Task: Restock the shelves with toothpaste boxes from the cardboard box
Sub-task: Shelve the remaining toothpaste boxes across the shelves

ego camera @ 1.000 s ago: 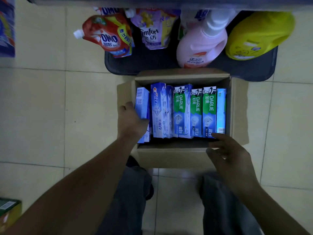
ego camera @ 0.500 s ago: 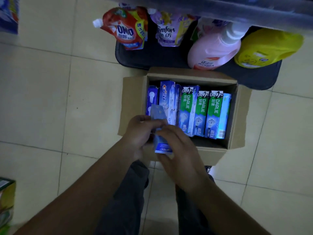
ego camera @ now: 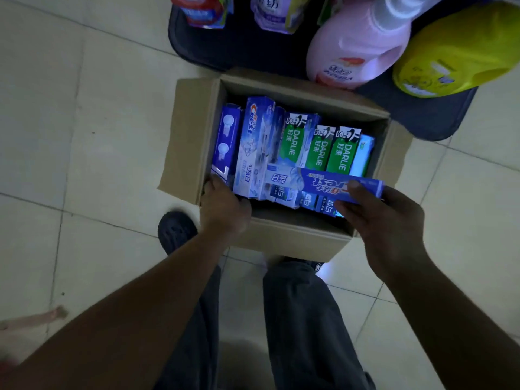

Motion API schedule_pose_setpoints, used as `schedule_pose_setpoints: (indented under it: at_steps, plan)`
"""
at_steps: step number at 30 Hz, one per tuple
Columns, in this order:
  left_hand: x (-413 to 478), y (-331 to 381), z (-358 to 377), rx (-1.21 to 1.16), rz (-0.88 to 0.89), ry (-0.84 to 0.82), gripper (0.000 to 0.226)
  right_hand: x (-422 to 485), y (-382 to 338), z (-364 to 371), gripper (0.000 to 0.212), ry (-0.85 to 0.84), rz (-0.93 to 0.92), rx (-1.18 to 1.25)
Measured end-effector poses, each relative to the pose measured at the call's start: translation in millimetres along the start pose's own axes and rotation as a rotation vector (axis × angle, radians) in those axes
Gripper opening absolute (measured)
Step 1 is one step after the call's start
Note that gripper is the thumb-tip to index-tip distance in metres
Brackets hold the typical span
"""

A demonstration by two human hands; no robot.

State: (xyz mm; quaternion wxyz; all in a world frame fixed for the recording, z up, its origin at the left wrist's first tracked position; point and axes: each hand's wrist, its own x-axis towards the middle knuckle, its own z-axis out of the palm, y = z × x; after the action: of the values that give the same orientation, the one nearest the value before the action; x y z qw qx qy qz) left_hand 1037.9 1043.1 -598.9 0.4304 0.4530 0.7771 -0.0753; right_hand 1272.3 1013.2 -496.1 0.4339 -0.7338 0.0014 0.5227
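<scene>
An open cardboard box [ego camera: 295, 237] stands on the tiled floor between my feet, with toothpaste boxes standing in a row inside: a dark blue box [ego camera: 228, 139] at the left, a white Crest box [ego camera: 253, 147], then green Darlie boxes [ego camera: 292, 142]. My right hand [ego camera: 388, 220] grips one end of a blue Crest box [ego camera: 318, 181], held level across the near side of the carton. My left hand [ego camera: 222, 209] is at the carton's near left corner. Its thumb lies on the near end of the dark blue box, and its fingers curl down inside, out of sight.
Just beyond the carton a black bottom shelf [ego camera: 239, 43] carries a pink bottle [ego camera: 357, 43], a yellow bottle [ego camera: 455, 52] and refill pouches [ego camera: 205, 9]. My black shoe [ego camera: 176, 229] is by the carton's near left side. Pale tiles lie to the left and right.
The blue Crest box, held upright in both hands, has passed to my right hand, which turned it level and moved right. My left hand went back into the carton's left corner.
</scene>
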Motion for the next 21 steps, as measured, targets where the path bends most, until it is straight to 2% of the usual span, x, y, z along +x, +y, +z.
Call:
schedule_pose_setpoints:
  at_steps: [2,4,9,12,16,21]
  plan:
    - [3,9,11,0.007,-0.053,0.033,0.087,1,4,-4,0.026,-0.007,-0.004,-0.001]
    - [7,17,20,0.027,-0.122,0.072,0.090,0,8,-7,0.023,-0.007,-0.006,-0.018]
    - [18,20,32,0.099,-0.203,0.173,0.064,-9,13,-14,0.018,0.012,-0.004,-0.033]
    - [22,19,38,0.127,-0.185,0.194,0.058,-12,12,-17,0.020,0.022,-0.009,-0.039]
    - [31,11,32,-0.034,-0.185,0.172,0.044,-11,11,-21,0.026,0.020,-0.025,-0.052]
    - [22,0,9,-0.089,-0.016,0.171,0.042,-15,8,-18,0.021,0.019,-0.050,-0.051]
